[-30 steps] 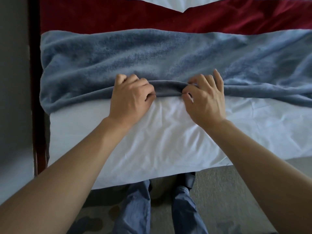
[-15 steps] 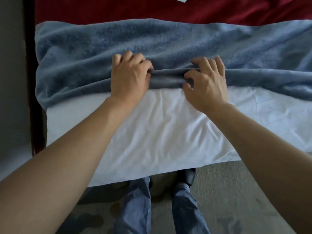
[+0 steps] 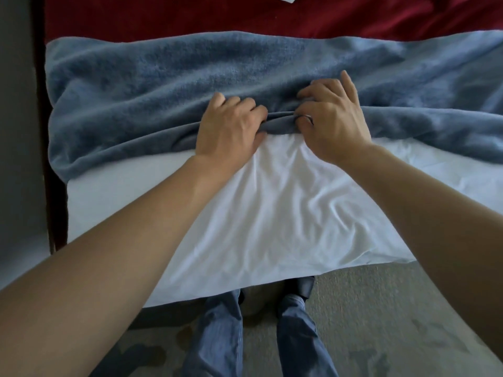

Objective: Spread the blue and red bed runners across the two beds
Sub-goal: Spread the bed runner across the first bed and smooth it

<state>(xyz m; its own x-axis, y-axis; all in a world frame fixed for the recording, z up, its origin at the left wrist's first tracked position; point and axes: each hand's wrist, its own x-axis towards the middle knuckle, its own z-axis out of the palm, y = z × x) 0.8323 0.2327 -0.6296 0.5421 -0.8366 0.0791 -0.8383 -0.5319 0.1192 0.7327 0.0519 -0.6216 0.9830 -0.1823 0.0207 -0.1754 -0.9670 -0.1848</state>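
Observation:
A fluffy blue bed runner (image 3: 168,77) lies across the white bed (image 3: 272,208), its near edge bunched into a fold. My left hand (image 3: 228,129) grips that fold near the middle. My right hand (image 3: 332,118) pinches the same edge a little to the right, thumb and fingers closed on the cloth. The red bed runner (image 3: 245,17) lies flat just beyond the blue one, at the top of the view.
A dark wooden bed frame (image 3: 47,159) and a grey wall (image 3: 16,131) border the bed on the left. Grey patterned carpet (image 3: 381,322) and my own legs in blue trousers (image 3: 217,336) are below the bed's near edge.
Both hands have moved closer together and slightly to the right on the blue runner's near edge, gathering more of the fold. The view has shifted closer to the bed.

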